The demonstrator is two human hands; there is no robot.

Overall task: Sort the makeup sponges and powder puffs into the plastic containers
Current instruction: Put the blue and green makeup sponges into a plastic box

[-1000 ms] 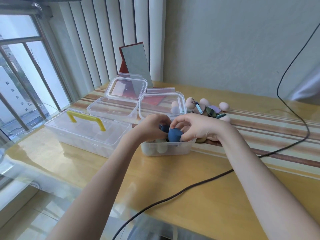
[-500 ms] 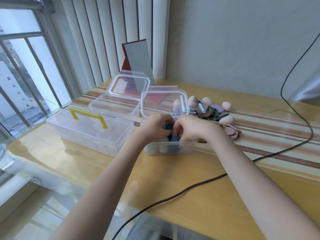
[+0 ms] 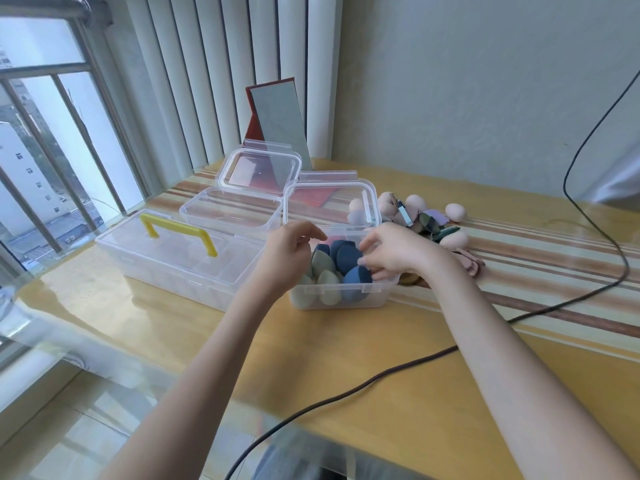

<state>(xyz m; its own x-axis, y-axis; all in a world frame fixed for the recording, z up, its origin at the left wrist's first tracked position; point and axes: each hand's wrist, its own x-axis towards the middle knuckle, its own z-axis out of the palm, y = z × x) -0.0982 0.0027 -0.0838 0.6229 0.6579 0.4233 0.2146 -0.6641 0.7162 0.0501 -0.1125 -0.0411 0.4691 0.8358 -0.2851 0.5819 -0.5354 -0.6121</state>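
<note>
A small clear plastic container [image 3: 341, 301] stands in front of me with its lid up. Inside it lie several dark blue sponges [image 3: 348, 258] and grey-green sponges [image 3: 323, 268]. My left hand [image 3: 289, 252] hovers at the container's left rim with loosely curled fingers and holds nothing. My right hand [image 3: 391, 251] reaches over the right rim, its fingertips touching a blue sponge [image 3: 356, 277]. A pile of pink sponges and puffs [image 3: 415, 216] lies behind the container. A second open container [image 3: 230, 214] stands at the back left.
A large shut clear box with a yellow handle [image 3: 178, 233] sits on the left. A folding mirror [image 3: 277, 119] leans against the blinds. A black cable [image 3: 381, 375] runs across the table and up the wall on the right. The window is at far left.
Both hands pushed a blue sponge down into the container, then lifted and spread apart. The sponges inside now show between the hands.
</note>
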